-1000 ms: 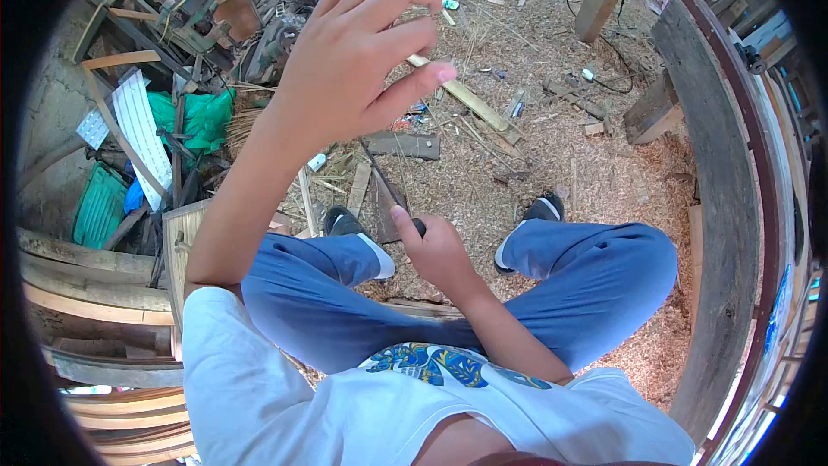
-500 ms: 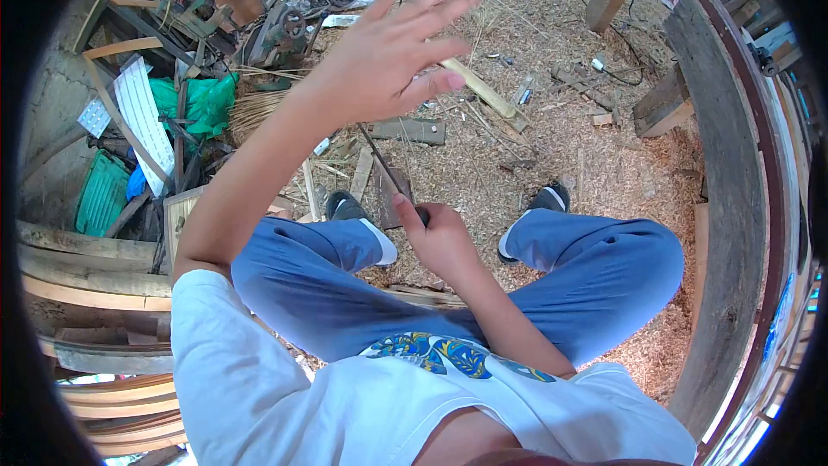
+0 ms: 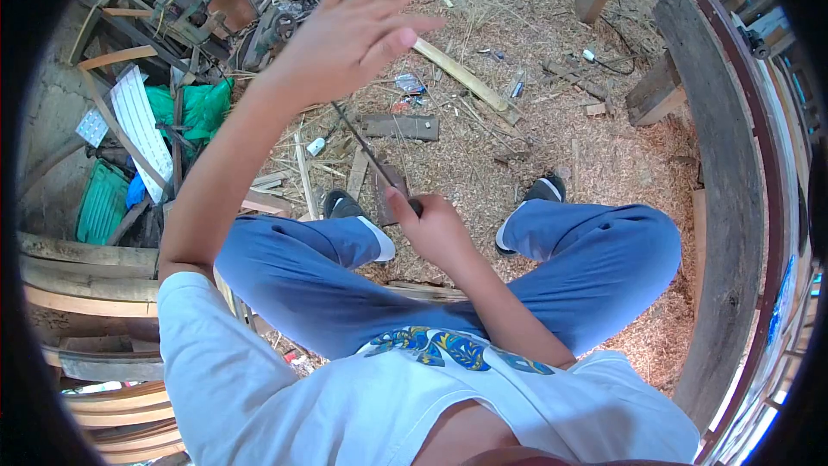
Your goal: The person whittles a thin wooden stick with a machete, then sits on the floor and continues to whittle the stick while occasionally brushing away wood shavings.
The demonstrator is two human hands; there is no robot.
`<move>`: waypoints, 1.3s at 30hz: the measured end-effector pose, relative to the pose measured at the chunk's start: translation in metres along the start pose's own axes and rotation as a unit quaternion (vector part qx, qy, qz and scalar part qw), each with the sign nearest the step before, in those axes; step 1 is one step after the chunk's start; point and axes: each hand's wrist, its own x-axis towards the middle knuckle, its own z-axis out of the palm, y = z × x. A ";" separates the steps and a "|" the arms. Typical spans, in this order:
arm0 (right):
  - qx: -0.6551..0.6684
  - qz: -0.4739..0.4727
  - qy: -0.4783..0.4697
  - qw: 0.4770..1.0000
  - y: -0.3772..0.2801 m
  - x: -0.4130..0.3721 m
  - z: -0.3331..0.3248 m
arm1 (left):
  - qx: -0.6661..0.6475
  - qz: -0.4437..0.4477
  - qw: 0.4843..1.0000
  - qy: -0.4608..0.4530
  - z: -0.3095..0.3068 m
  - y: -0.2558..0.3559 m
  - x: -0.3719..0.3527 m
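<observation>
My left hand (image 3: 345, 34) is raised at the upper left of the view, fingers spread, with nothing in it. Lower down, between my knees, my right hand (image 3: 433, 229) is wrapped round the dark handle of a long thin tool (image 3: 364, 145). Its narrow dark shaft runs up and to the left, and its far end is hidden behind my left hand and wrist. A flat brown wooden piece (image 3: 390, 194) lies on the ground behind the shaft, near my shoe.
A grey board (image 3: 398, 127) and a pale strip of wood (image 3: 466, 78) lie on the shavings ahead. A long weathered plank (image 3: 724, 173) stands along the right side. Green plastic (image 3: 191, 112) and piled scrap are at the left, above stacked curved wood (image 3: 95, 289).
My raised left hand has moved left and slightly up. The tool in my right hand has shifted slightly left, and the whole view has shifted a little.
</observation>
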 end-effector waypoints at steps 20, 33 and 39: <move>0.000 0.018 -0.042 0.999 -0.003 -0.003 -0.005 | -0.002 0.017 1.000 -0.014 -0.038 0.017 -0.009; 0.003 0.011 -0.027 1.000 0.005 0.007 -0.002 | -0.168 -0.120 0.952 0.225 0.034 0.043 -0.063; -0.002 0.003 -0.029 1.000 0.000 0.003 -0.004 | -0.330 -0.465 0.789 0.229 0.079 0.079 -0.158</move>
